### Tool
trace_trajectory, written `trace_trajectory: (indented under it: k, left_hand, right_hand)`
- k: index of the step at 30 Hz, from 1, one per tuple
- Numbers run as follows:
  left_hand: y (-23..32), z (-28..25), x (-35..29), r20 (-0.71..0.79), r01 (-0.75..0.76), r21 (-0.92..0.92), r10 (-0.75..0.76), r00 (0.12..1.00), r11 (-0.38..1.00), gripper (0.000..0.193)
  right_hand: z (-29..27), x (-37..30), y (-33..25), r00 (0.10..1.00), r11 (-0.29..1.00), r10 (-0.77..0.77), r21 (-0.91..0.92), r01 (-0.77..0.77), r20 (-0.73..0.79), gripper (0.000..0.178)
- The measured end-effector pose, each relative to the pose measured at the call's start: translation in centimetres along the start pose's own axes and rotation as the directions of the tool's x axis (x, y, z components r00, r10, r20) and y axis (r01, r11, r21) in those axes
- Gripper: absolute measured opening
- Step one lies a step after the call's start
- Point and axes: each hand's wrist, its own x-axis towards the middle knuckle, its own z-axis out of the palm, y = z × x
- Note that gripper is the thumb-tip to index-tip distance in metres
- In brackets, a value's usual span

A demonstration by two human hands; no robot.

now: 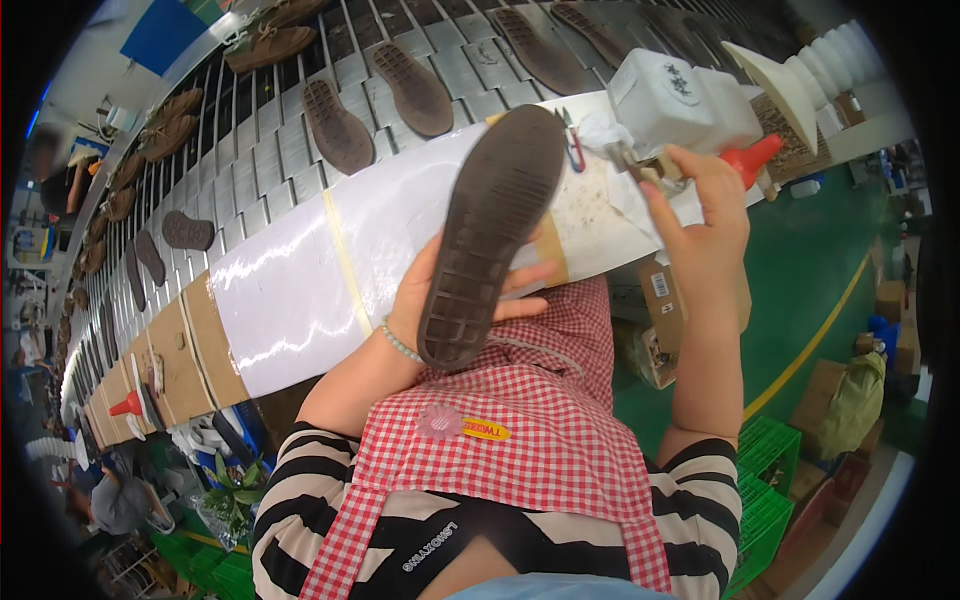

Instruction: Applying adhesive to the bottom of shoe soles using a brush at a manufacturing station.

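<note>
A dark brown shoe sole (490, 235) is held up over the table's near edge, its waffle-like heel recesses facing up. My left hand (420, 285) grips it from beneath, fingers showing past its right side. At the table's right end, my right hand (705, 215) has thumb and forefinger closed on a small tan-and-grey tool (655, 168); its exact kind is unclear. Beside that tool lie a crumpled white cloth or paper (604, 130) and red-handled thread snips (573, 150). A red nozzle (752, 160) pokes out just beyond my right fingers.
Across the table runs a slatted metal conveyor (275, 145) carrying several soles (412, 90) and brown shoes (268, 48). White plastic containers (665, 100) stand at the back right. Green crates (765, 500) and a cardboard box (660, 300) sit lower right. Another red-tipped bottle (127, 404) lies far left.
</note>
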Motion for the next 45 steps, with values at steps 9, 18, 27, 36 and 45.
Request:
trace_trajectory:
  k: [9, 18, 27, 36, 45]
  left_hand:
    - [7.3, -2.5, 0.3, 0.084, -0.594, 0.099, 0.588, 0.804, 0.798, 0.052]
    - [7.3, -4.4, -6.0, -0.052, -0.412, 0.074, 0.416, 0.908, 0.908, 0.064]
    - [4.4, -3.5, -6.3, -0.201, -0.17, -0.097, 0.148, 0.968, 0.981, 0.081]
    - [1.7, -1.1, -0.9, -0.107, -0.247, -0.102, 0.236, 0.966, 0.964, 0.077]
    - [0.3, 0.0, 0.0, -0.008, -0.25, -0.001, 0.25, 0.968, 0.968, 0.056]
  right_hand:
    - [-1.3, -0.1, 10.0, 0.997, 0.944, 0.005, -0.33, 0.022, 0.08, 0.039]
    - [1.7, -0.4, 11.1, 0.976, 0.905, -0.046, -0.406, 0.131, 0.213, 0.039]
    - [-1.6, -1.5, 13.9, 0.866, 0.914, 0.394, -0.226, -0.335, 0.307, 0.039]
    - [-0.9, -1.0, -2.1, 0.948, 0.774, 0.183, 0.556, -0.303, 0.261, 0.046]
    - [3.0, -2.0, -10.2, 0.912, 0.84, -0.361, 0.493, 0.227, 0.194, 0.047]
